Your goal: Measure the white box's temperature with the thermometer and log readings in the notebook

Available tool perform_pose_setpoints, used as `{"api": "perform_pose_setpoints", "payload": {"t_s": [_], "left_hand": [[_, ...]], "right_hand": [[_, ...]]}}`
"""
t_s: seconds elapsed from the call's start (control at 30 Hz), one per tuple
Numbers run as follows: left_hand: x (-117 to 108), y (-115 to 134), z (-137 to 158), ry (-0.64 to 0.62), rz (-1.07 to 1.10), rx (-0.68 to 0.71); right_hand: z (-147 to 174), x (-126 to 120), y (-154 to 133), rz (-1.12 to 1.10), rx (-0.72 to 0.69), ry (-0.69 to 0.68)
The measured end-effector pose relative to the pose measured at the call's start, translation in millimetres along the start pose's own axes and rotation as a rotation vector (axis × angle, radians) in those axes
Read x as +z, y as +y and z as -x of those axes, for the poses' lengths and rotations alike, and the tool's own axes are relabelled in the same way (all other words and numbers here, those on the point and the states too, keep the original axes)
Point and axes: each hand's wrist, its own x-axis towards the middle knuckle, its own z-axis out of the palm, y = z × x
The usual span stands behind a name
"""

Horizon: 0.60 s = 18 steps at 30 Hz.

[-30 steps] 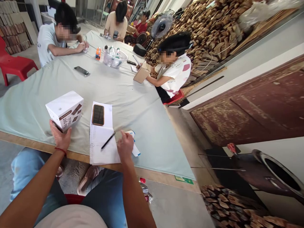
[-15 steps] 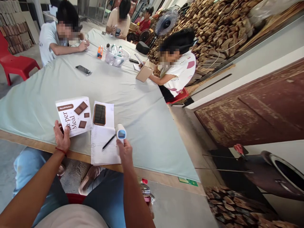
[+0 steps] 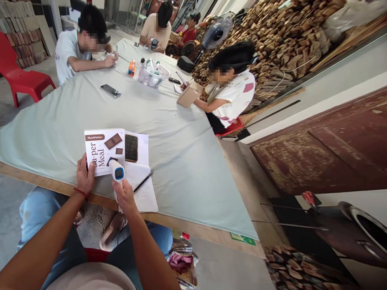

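Observation:
My left hand [image 3: 85, 176] grips the lower left side of a white box [image 3: 98, 155] printed "NutriMotion" and "Meal", with brown squares on its face. My right hand [image 3: 124, 195] is wrapped round the handle of a white infrared thermometer [image 3: 117, 170] with a blue-rimmed screen facing me. The thermometer overlaps the lower right corner of the box; whether they touch I cannot tell. Right of the box lie sheets of paper [image 3: 146, 197], with a black pen [image 3: 143, 181] across them. A smartphone [image 3: 131, 147] rests on the upper sheet, partly covered by the box.
A pale cloth covers the table [image 3: 187, 169]. Farther off are a clear plastic basket [image 3: 151, 77] of bottles, an orange object [image 3: 131, 68], another phone [image 3: 110, 90] and a cardboard box [image 3: 190, 95] at a person on the right. Other people sit around the far side.
The thermometer in my right hand has moved left, from beside the papers to in front of the box. My left hand has shifted the box slightly right and turned it straighter.

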Motion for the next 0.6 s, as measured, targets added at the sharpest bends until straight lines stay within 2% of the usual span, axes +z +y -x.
{"api": "perform_pose_setpoints", "payload": {"t_s": [0.33,0.6], "left_hand": [[1.0,-2.8,0.6,-0.002,0.031,-0.012],[-0.2,3.6,0.1,-0.050,0.191,-0.160]], "right_hand": [[2.0,2.5,-1.3,0.037,0.000,0.008],[2.3,7.2,-9.2,-0.095,0.068,-0.005]]}}
